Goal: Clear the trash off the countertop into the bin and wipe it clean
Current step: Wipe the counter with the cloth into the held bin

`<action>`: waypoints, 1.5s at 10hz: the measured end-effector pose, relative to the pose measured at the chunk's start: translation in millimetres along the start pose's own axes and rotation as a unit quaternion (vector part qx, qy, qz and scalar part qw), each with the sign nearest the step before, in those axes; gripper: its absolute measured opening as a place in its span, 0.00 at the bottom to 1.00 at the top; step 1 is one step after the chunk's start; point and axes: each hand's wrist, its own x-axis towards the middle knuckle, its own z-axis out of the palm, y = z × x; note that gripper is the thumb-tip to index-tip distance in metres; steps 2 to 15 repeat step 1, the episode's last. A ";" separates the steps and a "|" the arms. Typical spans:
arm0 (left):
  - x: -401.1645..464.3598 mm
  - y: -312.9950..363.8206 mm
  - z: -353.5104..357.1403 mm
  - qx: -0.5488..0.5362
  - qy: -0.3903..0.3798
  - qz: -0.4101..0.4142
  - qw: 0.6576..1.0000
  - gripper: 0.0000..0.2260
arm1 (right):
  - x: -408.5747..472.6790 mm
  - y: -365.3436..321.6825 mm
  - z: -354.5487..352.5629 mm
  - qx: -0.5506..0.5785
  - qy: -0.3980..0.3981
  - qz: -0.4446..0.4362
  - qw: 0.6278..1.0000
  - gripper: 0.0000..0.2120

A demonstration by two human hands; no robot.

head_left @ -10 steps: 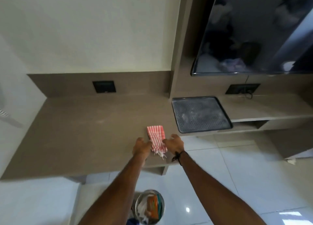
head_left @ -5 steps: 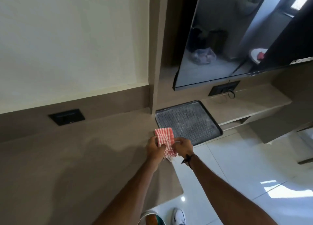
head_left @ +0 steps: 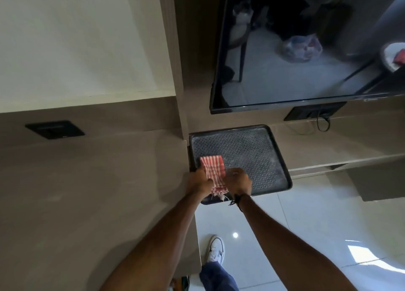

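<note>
Red-and-white striped cloth [head_left: 213, 172], folded into a narrow strip, is held between both hands above the near left corner of a dark grey textured tray [head_left: 252, 150], its frayed lower end hanging out below the knuckles. The left hand [head_left: 200, 181] grips the cloth's left side with fingers curled shut around it; the right hand [head_left: 237, 181] pinches the right side, fingers closed on the fabric — a dark cord bracelet [head_left: 237, 200] sits on that wrist. The tray lies on a lower beige shelf [head_left: 328, 141], just beside the right end of the brown stone counter [head_left: 98, 192], which reads as bare and shaded by the person's arms. A black wall socket [head_left: 54, 129] is set in the backsplash behind the counter, and a large black television screen [head_left: 306, 50] hangs above the tray. Below, on the glossy white tiled floor [head_left: 317, 225], a white shoe [head_left: 215, 250] and a blue trouser leg show.
</note>
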 end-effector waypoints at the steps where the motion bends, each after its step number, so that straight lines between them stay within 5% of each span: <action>1: -7.7 3.1 -12.6 -0.053 0.031 0.020 0.998 0.13 | -7.8 -6.2 -23.4 0.046 0.066 -0.015 0.997 0.13; 15: -7.7 3.1 -12.6 -0.053 0.031 0.020 0.998 0.13 | -7.8 -6.2 -23.4 0.046 0.066 -0.015 0.997 0.13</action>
